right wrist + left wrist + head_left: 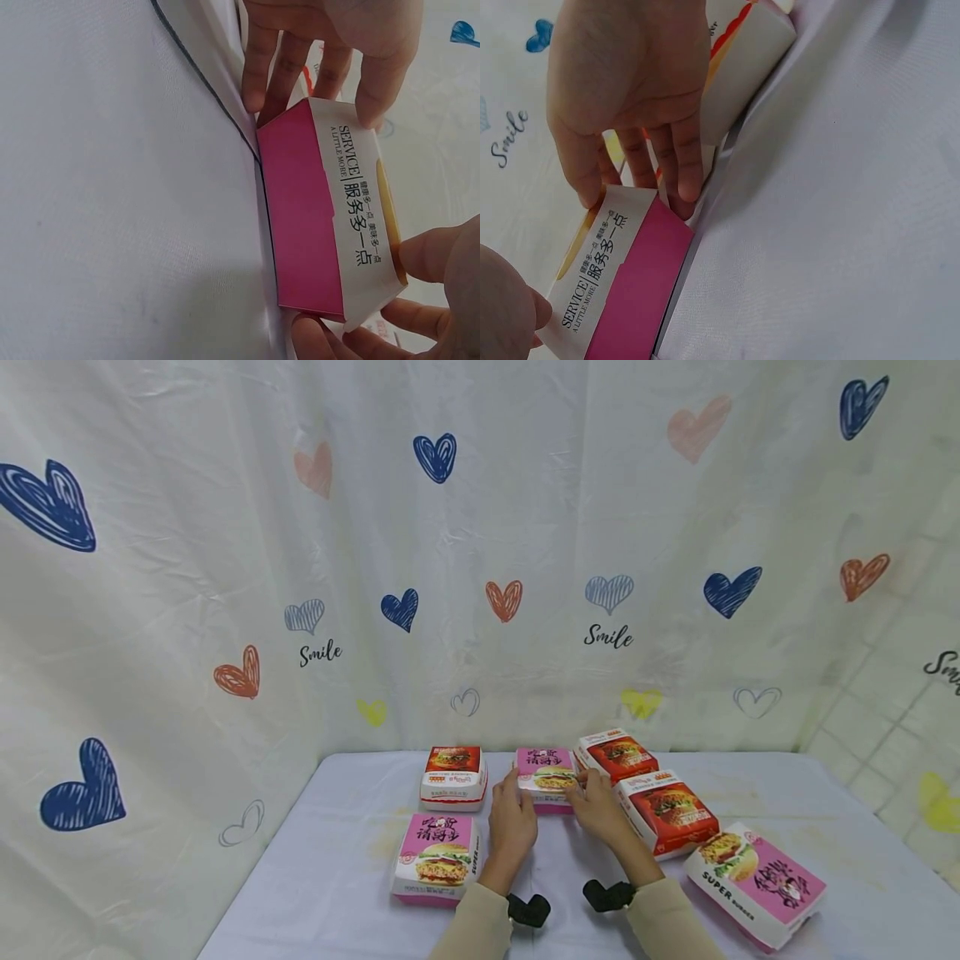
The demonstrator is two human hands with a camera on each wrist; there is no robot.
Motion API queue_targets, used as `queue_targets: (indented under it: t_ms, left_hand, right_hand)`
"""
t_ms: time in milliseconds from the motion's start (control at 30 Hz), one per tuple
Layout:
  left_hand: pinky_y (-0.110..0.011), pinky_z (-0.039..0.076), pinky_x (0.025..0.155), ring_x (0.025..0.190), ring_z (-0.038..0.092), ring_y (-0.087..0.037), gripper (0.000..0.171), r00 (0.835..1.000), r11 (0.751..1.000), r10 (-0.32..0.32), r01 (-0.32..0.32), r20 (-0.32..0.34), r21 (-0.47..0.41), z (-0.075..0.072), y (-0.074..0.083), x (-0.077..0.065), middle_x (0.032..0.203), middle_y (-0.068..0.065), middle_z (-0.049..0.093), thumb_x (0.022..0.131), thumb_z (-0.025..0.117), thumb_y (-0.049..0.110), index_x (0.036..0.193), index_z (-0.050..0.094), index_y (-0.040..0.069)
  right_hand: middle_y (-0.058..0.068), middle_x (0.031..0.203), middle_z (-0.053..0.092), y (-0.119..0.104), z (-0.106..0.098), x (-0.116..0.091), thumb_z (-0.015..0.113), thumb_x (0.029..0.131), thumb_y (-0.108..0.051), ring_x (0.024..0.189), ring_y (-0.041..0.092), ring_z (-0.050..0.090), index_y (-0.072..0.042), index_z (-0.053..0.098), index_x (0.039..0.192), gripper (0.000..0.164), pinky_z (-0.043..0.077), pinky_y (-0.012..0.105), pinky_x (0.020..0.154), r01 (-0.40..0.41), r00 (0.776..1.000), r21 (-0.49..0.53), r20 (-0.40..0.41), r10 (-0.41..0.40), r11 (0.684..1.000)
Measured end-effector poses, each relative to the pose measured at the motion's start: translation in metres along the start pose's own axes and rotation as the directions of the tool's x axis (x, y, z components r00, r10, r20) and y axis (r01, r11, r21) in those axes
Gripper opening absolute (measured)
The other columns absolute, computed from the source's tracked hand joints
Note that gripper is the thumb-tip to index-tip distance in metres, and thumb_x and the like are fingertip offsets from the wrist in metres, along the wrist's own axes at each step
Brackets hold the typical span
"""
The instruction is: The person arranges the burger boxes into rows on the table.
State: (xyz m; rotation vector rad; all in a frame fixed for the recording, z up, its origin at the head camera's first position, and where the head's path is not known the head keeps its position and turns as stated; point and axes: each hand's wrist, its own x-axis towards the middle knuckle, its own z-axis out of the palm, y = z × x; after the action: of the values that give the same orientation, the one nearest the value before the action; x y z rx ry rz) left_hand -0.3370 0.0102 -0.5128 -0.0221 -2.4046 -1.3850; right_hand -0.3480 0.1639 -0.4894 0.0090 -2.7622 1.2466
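A pink-and-white burger box point(547, 774) sits on the white-covered table point(345, 810) at the back middle. My left hand point(517, 787) holds its left end and my right hand point(585, 789) holds its right end. In the left wrist view the left hand point(641, 191) has its thumb on the box's point(622, 292) top edge and its fingers down against the end. The right wrist view has the right hand point(315, 105) gripping the box point(322, 225) the same way, thumb on top. The box rests flat on the cloth.
Other burger boxes surround it: a red one point(453, 777) at the back left, a pink one point(437, 858) in front of that, two red ones point(617, 753) point(666, 810) on the right, and a pink one point(753, 881) at the front right. A heart-printed curtain point(480, 568) hangs behind.
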Motion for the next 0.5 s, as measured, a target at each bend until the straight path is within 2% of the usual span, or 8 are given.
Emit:
queue_targets:
  t_ms: [167,500]
  left_hand:
    - [-0.056,0.050,0.101,0.123,0.061,-0.039,0.046,1.000,1.000,-0.002,0.003,0.004,-0.008,0.0000,-0.0002,0.0003,0.140,-0.021,0.056,0.105,0.052,0.014,0.151,0.049,0.008]
    - [-0.055,0.051,0.100,0.122,0.062,-0.039,0.047,1.000,1.000,0.004,-0.004,0.005,-0.022,-0.0016,0.0023,-0.0009,0.139,-0.021,0.055,0.105,0.053,0.013,0.151,0.047,0.005]
  right_hand:
    - [0.032,0.137,0.040,-0.0011,-0.0007,-0.0019,0.052,0.105,-0.023,0.120,0.042,0.048,0.005,0.039,0.134,0.043,0.043,0.060,0.102,-0.015,1.000,0.011,0.012,0.015,1.000]
    - [0.033,0.133,0.044,-0.0011,-0.0026,-0.0033,0.052,0.103,-0.022,0.117,0.043,0.051,0.007,0.042,0.131,0.041,0.044,0.059,0.099,0.024,1.000,-0.006,-0.001,-0.024,1.000]
